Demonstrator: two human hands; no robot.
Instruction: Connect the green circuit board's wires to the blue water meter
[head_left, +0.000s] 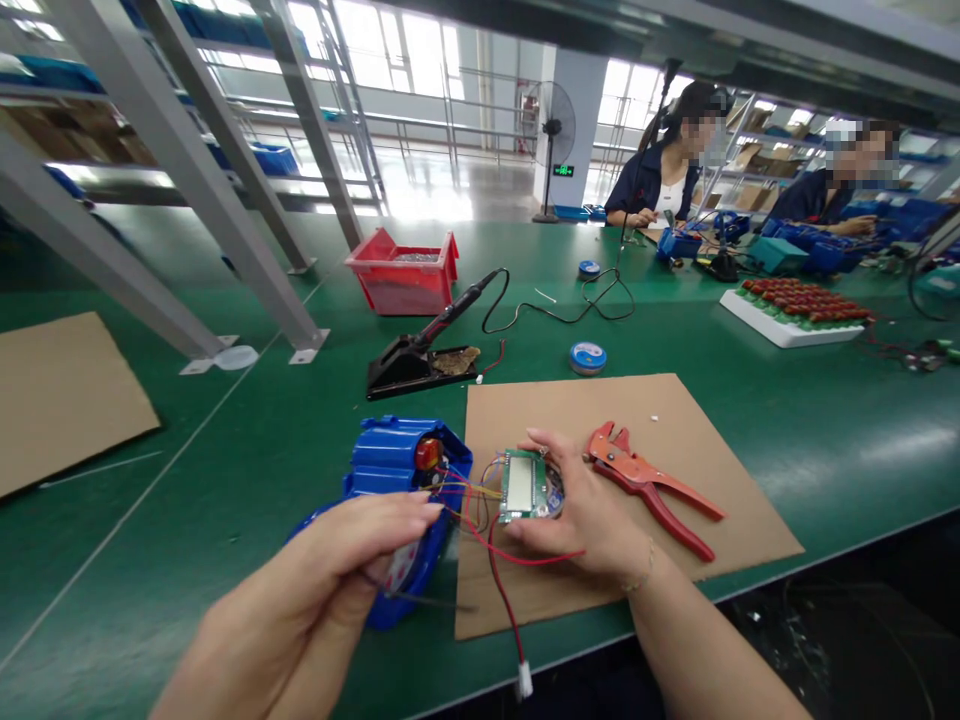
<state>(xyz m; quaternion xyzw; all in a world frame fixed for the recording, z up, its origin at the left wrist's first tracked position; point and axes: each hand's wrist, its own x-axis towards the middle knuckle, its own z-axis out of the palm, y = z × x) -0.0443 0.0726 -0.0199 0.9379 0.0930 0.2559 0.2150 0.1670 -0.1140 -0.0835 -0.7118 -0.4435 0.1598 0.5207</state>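
Observation:
My right hand (592,510) grips a green circuit board with an LCD screen (523,486) by its upper and lower edges, above the cardboard. Red, yellow and other thin wires (472,490) run from the board to an opened blue plastic housing (397,445), which has a red-orange component inside. In front of that housing is my left hand (345,550), its fingers closed together. A thin, dark, blurred strip sticks out below them; whether they hold it or the housing is hidden. A red-and-black lead with a white connector (524,680) hangs over the table's front edge.
Red-handled wire strippers (652,490) lie on the cardboard sheet (720,535). Behind are a soldering iron (461,308) in its stand, a solder tin (587,358) and a red bin (401,280). Metal posts rise at left. Two people work at the far right, beyond a white tray (787,332).

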